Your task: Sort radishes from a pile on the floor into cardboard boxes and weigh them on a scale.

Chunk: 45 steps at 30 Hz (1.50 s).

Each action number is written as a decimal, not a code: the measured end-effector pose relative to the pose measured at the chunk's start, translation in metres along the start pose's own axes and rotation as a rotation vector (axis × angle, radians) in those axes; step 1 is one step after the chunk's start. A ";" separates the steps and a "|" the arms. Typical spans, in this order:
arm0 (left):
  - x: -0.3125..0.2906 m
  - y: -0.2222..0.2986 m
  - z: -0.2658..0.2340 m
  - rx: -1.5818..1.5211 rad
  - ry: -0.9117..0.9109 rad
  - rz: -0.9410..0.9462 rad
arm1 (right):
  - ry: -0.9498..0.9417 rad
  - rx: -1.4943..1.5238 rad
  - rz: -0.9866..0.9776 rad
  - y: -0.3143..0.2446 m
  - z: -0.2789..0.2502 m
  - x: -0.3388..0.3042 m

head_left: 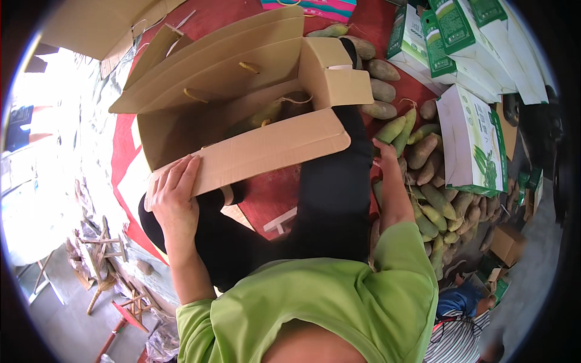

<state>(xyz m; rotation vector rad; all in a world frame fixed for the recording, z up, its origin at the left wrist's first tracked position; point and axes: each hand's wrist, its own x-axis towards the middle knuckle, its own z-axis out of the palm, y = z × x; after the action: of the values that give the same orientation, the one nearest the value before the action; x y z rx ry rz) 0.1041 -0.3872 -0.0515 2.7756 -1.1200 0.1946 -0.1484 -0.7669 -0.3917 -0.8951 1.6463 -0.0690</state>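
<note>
An open cardboard box lies before me, its flaps standing up and thin rope loops showing on its far panel. My left hand is closed over the left end of its near flap. Inside, partly in shadow, is a green radish with a long thin root. My right hand is at the pile on my right, its visible fingers apart. Their tips reach the lower end of a green radish; the other fingers are hidden. Beside it lie another green radish and brownish, soil-covered radishes.
White and green cartons stand at the far right, with another carton beside the pile. More radishes spread along my right. A red stool is at lower left. Another person shows at lower right. A striped bag lies at the far edge.
</note>
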 end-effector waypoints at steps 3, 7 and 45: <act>0.000 -0.004 0.001 -0.005 0.010 0.013 | -0.124 0.037 -0.067 -0.020 -0.013 -0.043; -0.003 -0.009 0.000 0.019 -0.005 0.008 | -0.283 -0.009 -0.486 -0.074 -0.023 -0.121; -0.009 -0.007 0.009 -0.003 -0.029 -0.051 | -0.035 -0.997 -1.182 -0.081 -0.075 -0.103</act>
<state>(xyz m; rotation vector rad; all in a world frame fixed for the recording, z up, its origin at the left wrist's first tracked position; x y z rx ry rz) 0.1026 -0.3778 -0.0623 2.8095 -1.0544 0.1473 -0.1713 -0.7946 -0.2451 -2.5109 0.8318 -0.0340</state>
